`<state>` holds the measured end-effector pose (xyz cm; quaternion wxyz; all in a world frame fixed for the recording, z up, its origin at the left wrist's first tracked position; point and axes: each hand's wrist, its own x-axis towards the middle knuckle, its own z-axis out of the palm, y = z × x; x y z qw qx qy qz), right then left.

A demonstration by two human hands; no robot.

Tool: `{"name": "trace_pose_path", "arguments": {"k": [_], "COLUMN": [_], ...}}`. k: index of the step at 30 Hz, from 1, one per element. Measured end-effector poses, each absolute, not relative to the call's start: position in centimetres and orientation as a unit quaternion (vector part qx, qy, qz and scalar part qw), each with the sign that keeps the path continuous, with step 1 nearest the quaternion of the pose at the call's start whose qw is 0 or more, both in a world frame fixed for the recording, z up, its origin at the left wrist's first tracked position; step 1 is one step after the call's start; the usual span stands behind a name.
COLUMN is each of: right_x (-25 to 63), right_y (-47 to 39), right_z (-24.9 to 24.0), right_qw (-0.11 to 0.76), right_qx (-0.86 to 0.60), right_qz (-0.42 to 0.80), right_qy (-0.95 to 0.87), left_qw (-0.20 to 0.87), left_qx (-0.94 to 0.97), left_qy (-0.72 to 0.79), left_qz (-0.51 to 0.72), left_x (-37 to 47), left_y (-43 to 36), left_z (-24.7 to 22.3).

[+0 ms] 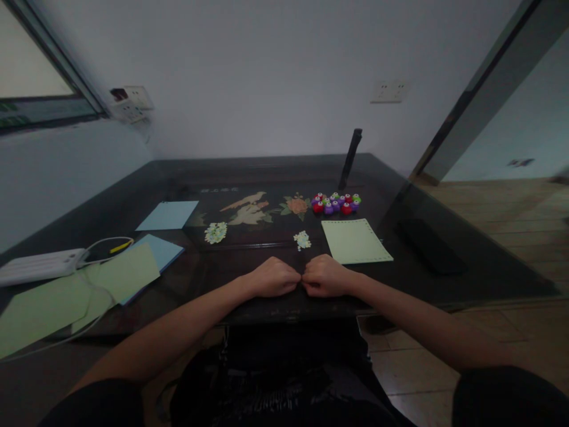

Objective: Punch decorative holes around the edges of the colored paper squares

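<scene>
My left hand (276, 277) rests closed in a fist near the front edge of the dark table. My right hand (326, 276) is a fist too, its knuckles almost meeting those of the left. Nothing shows in either one. Just beyond them lies a small pile of pale paper bits (303, 240). A larger heap of similar bits (216, 233) sits farther left. Close to my right hand is a pale green sheet of paper (357, 241) with small marks along its edges. Behind that sheet stands a cluster of red, purple and green round things with eye-like spots (336, 203).
At left, a light blue sheet (168, 215) lies behind overlapping green papers (127, 273), a white power strip (40, 267) with its cable, and a yellow object (120, 247). A black upright stick (351, 159) is at the back, a dark flat object (430, 246) at right.
</scene>
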<state>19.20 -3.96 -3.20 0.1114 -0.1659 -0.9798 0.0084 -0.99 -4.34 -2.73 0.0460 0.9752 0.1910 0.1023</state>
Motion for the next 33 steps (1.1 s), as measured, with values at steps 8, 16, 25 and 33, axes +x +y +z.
{"name": "trace_pose_path", "arguments": {"k": [8, 16, 25, 33], "right_x": [19.27, 19.36, 19.34, 19.33], "right_y": [-3.95, -3.99, -3.93, -4.06], "right_z": [-3.14, -2.99, -2.67, -2.48], "right_qw": [0.097, 0.084, 0.063, 0.107], "right_qx": [-0.181, -0.199, -0.228, -0.245], "right_qz": [0.007, 0.008, 0.013, -0.016], "right_qy": [-0.979, -0.976, -0.972, -0.964], "left_qw": [0.057, 0.05, 0.054, 0.028], "left_qx": [0.974, 0.974, 0.971, 0.964], "left_qy": [0.192, 0.202, 0.212, 0.228], "left_qz": [0.105, 0.089, 0.093, 0.136], "left_x": [-1.12, -1.09, -1.16, -1.57], "left_y": [-4.22, -4.24, -4.2, -3.87], "left_z": [-2.82, -2.79, -2.95, -3.12]}}
